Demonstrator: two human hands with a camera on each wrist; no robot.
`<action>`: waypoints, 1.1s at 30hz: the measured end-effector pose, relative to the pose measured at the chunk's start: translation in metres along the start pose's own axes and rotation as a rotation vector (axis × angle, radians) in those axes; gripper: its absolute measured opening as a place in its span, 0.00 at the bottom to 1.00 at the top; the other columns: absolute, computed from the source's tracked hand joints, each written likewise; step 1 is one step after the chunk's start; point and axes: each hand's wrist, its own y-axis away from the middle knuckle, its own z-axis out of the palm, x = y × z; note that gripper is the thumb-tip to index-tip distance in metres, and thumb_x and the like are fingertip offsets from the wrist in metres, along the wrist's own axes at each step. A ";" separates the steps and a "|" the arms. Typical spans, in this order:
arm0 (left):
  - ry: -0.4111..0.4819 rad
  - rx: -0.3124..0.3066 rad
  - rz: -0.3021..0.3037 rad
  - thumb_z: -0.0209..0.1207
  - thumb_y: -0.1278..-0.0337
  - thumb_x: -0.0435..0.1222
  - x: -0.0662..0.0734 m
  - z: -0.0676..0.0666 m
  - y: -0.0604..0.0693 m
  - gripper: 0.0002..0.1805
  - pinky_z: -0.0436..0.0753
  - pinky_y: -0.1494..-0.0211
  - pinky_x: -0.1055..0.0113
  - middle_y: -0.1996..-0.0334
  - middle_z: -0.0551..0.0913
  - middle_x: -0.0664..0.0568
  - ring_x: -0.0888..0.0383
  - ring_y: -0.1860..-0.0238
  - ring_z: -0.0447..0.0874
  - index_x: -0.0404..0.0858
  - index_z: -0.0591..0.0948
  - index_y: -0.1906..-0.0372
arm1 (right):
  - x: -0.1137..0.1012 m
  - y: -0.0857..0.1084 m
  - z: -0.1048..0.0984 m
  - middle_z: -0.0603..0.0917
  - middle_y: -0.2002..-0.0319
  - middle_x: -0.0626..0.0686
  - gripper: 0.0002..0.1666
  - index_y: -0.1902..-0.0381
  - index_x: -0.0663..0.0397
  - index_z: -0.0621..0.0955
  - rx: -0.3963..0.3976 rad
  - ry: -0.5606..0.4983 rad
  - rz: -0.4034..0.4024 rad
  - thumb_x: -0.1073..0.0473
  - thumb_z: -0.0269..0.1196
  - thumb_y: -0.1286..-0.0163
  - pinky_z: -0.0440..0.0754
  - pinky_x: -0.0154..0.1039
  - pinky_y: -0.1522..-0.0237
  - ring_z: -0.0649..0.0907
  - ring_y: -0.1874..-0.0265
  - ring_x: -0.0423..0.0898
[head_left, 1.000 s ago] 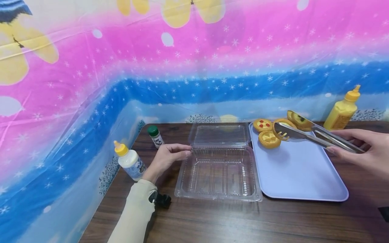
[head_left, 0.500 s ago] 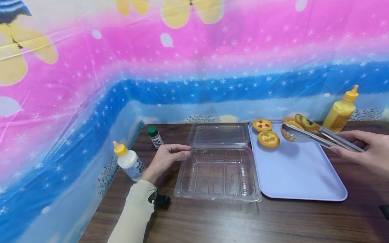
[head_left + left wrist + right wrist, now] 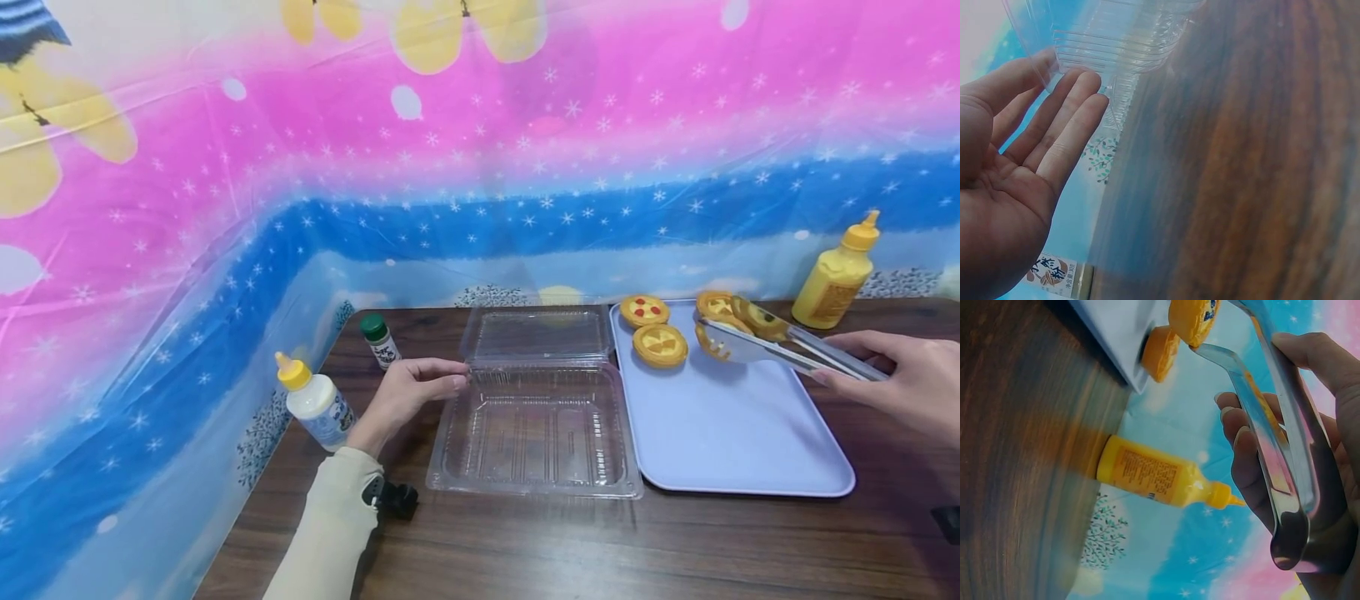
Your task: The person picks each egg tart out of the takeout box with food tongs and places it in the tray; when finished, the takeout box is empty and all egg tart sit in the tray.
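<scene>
My right hand (image 3: 903, 375) grips metal tongs (image 3: 1285, 444) around their arms. A small tart with dark toppings (image 3: 1191, 319) sits between the tong ends, just over the far part of the lavender tray (image 3: 750, 433). Another tart (image 3: 715, 302) is right behind it, partly covered by the tongs. Two more, a red-dotted tart (image 3: 644, 311) and a tart with yellow wedges (image 3: 660, 346), lie at the tray's far left. My left hand (image 3: 408, 392) pinches the left edge of a clear plastic container (image 3: 536, 483) near its hinge; its lid (image 3: 536, 333) lies back, unfolded.
A white bottle with a yellow nozzle (image 3: 322, 408) and a green-capped shaker (image 3: 381, 342) stand left of the container. Behind the tray's right corner stands a yellow squeeze bottle (image 3: 834, 283). A patterned cloth (image 3: 487, 225) hangs along the back and left of the wooden table (image 3: 525, 550).
The tongs have carried the tart right, away from the two left tarts, then lowered it toward the tray. My left hand stays at the container's edge.
</scene>
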 end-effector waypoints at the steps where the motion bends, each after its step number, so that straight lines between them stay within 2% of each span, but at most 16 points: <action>1: -0.001 -0.001 0.001 0.69 0.31 0.30 0.000 0.000 0.000 0.16 0.88 0.44 0.59 0.50 0.91 0.41 0.53 0.53 0.92 0.28 0.87 0.43 | 0.001 0.000 0.000 0.80 0.80 0.44 0.30 0.52 0.69 0.85 -0.006 0.003 0.003 0.48 0.79 0.36 0.65 0.37 0.82 0.70 0.83 0.36; 8: 0.004 -0.008 0.007 0.69 0.31 0.30 0.000 0.000 -0.001 0.16 0.88 0.44 0.59 0.50 0.91 0.40 0.54 0.53 0.92 0.27 0.87 0.43 | 0.005 0.001 0.004 0.81 0.80 0.47 0.31 0.52 0.70 0.85 -0.034 0.031 0.013 0.48 0.81 0.40 0.66 0.38 0.80 0.73 0.82 0.42; 15: -0.006 -0.005 0.010 0.69 0.31 0.30 -0.001 -0.001 -0.001 0.16 0.88 0.44 0.59 0.51 0.91 0.42 0.54 0.54 0.93 0.28 0.87 0.43 | 0.006 0.000 0.003 0.84 0.76 0.55 0.33 0.51 0.71 0.84 -0.077 0.054 0.049 0.49 0.81 0.41 0.69 0.41 0.78 0.76 0.80 0.45; 20: -0.004 -0.002 0.002 0.69 0.31 0.30 0.000 0.000 -0.001 0.15 0.88 0.44 0.59 0.52 0.91 0.43 0.53 0.53 0.93 0.29 0.88 0.43 | 0.006 0.000 0.004 0.84 0.75 0.56 0.33 0.51 0.72 0.83 -0.098 0.054 0.063 0.52 0.82 0.42 0.70 0.41 0.77 0.76 0.79 0.48; 29: 0.003 -0.008 0.010 0.69 0.31 0.30 0.000 -0.001 -0.001 0.15 0.88 0.44 0.58 0.51 0.91 0.42 0.53 0.54 0.93 0.28 0.87 0.43 | 0.005 0.002 0.005 0.83 0.75 0.57 0.36 0.50 0.72 0.83 -0.051 0.056 0.055 0.46 0.81 0.41 0.67 0.41 0.78 0.74 0.79 0.46; 33: 0.006 -0.014 0.015 0.68 0.30 0.30 -0.001 0.000 -0.001 0.16 0.88 0.44 0.59 0.50 0.90 0.40 0.54 0.53 0.92 0.26 0.86 0.43 | 0.005 0.003 0.004 0.83 0.74 0.57 0.33 0.50 0.72 0.83 0.012 -0.007 0.035 0.49 0.81 0.40 0.66 0.37 0.79 0.72 0.80 0.41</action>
